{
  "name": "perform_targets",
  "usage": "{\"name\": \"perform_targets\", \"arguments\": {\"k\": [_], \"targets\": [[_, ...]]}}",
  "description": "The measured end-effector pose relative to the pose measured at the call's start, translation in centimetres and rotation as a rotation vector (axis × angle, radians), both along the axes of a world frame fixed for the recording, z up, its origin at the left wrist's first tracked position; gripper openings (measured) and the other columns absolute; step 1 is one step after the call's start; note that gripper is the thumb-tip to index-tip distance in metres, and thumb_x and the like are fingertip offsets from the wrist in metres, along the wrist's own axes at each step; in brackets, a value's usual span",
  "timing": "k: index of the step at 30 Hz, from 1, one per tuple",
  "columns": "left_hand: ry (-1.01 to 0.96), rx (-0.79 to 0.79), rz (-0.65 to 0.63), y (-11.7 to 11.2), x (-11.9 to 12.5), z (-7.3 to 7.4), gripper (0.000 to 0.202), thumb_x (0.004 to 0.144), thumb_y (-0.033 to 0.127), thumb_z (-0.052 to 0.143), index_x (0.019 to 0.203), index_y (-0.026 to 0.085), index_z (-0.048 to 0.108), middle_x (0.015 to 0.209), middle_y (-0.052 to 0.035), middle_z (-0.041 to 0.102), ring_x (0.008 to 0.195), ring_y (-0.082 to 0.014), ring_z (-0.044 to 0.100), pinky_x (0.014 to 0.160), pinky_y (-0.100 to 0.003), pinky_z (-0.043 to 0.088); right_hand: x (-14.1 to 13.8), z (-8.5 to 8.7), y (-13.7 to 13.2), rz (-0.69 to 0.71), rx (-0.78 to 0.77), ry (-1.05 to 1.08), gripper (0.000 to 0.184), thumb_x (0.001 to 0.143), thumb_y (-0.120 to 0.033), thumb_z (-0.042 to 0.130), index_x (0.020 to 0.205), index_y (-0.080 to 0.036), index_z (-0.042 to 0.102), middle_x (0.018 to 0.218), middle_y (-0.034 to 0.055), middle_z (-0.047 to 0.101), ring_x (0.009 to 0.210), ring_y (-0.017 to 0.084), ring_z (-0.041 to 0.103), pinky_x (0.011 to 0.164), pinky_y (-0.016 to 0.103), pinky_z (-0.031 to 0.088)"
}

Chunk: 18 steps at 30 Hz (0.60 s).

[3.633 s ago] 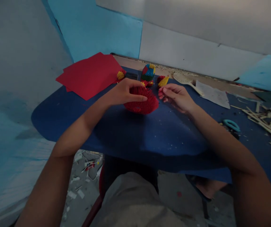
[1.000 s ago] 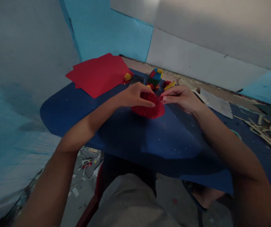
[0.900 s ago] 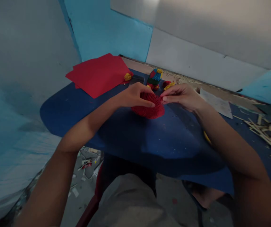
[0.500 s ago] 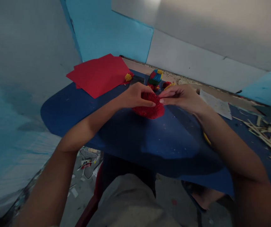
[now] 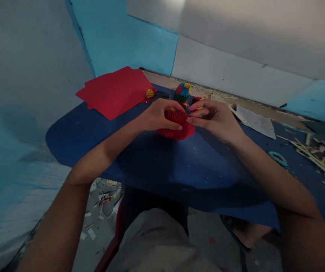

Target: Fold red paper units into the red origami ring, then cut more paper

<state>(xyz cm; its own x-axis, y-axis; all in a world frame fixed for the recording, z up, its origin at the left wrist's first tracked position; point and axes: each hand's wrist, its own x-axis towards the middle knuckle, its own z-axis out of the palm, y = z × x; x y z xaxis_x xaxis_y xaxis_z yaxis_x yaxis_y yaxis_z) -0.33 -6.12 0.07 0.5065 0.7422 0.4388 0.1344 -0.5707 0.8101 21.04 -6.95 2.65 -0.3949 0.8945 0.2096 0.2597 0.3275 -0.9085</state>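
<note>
A round red bowl of many folded paper pieces [image 5: 176, 130] rests on the blue table [image 5: 162, 162] in front of me. My left hand [image 5: 165, 113] curls around its left and far side, with the thumb laid over its ridged top. At the right rim, my right hand [image 5: 210, 117] has thumb and fingertips pinched close together against the paper; any separate small piece between them is too small to make out. Just behind the bowl stands a multicoloured folded-paper piece [image 5: 183, 91] in blue, yellow, red and green. Small red and yellow paper pieces [image 5: 197, 102] lie beside it.
Red paper sheets [image 5: 117, 90] lie at the back left, with a yellow folded cluster [image 5: 150, 93] at their edge. To the right are a white sheet [image 5: 256, 121], a teal ring-shaped handle [image 5: 278, 158] and scattered pale sticks [image 5: 321, 158]. Walls close in behind and left.
My right hand's fingers have shifted at the rim and spread slightly. My left hand still holds the bowl. The view has moved a little, and the teal handle now shows beside my right forearm.
</note>
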Motion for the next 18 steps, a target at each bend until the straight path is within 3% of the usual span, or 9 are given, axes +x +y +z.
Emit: {"name": "perform_targets", "arguments": {"k": [4, 7, 11, 14, 18], "targets": [[-0.053, -0.017, 0.039, -0.1, 0.3, -0.3, 0.028, 0.064, 0.020, 0.080, 0.090, 0.014, 0.071, 0.079, -0.0012, 0.069, 0.072, -0.0136, 0.063, 0.068, -0.027, 0.049, -0.3, -0.5, -0.1, 0.030, 0.042, 0.013, 0.033, 0.063, -0.033, 0.088, 0.086, -0.024, 0.066, 0.068, -0.0038, 0.069, 0.065, 0.017, 0.067, 0.065, 0.034, 0.055], [-0.042, -0.008, 0.051, 0.2, 0.1, -0.3, 0.031, 0.063, 0.023, 0.082, 0.091, 0.015, 0.071, 0.086, -0.0036, 0.072, 0.079, -0.0165, 0.065, 0.074, -0.030, 0.052, -0.3, -0.8, 0.4, 0.049, 0.025, 0.028, 0.036, 0.064, -0.037, 0.087, 0.088, -0.023, 0.065, 0.069, -0.0029, 0.067, 0.064, 0.016, 0.064, 0.066, 0.034, 0.055], [-0.124, -0.023, 0.102, 0.8, 0.1, 0.2, 0.037, 0.064, 0.033, 0.084, 0.095, 0.015, 0.070, 0.090, -0.0055, 0.073, 0.083, -0.0186, 0.066, 0.080, -0.035, 0.054, 0.9, -1.4, 1.6, 0.047, 0.010, 0.110, 0.046, 0.068, -0.049, 0.083, 0.102, -0.025, 0.065, 0.090, 0.0007, 0.072, 0.084, 0.018, 0.069, 0.081, 0.038, 0.057], [-0.219, -0.059, 0.150, 1.5, 1.3, 0.8, 0.046, 0.066, 0.046, 0.084, 0.095, 0.015, 0.068, 0.088, -0.0060, 0.072, 0.082, -0.0190, 0.066, 0.080, -0.037, 0.055, 2.3, -2.5, 2.1, 0.026, 0.048, 0.168, 0.054, 0.067, -0.055, 0.083, 0.109, -0.027, 0.064, 0.111, 0.0045, 0.071, 0.105, 0.023, 0.068, 0.095, 0.043, 0.056], [-0.245, -0.068, 0.139, 3.3, 4.4, 1.0, 0.058, 0.067, 0.059, 0.080, 0.103, 0.016, 0.068, 0.099, -0.0078, 0.072, 0.090, -0.0209, 0.068, 0.080, -0.035, 0.055, 3.6, -4.1, 2.7, -0.070, 0.083, 0.278, 0.059, 0.064, -0.059, 0.083, 0.110, -0.026, 0.064, 0.114, 0.0057, 0.071, 0.111, 0.026, 0.067, 0.104, 0.048, 0.053]]}}
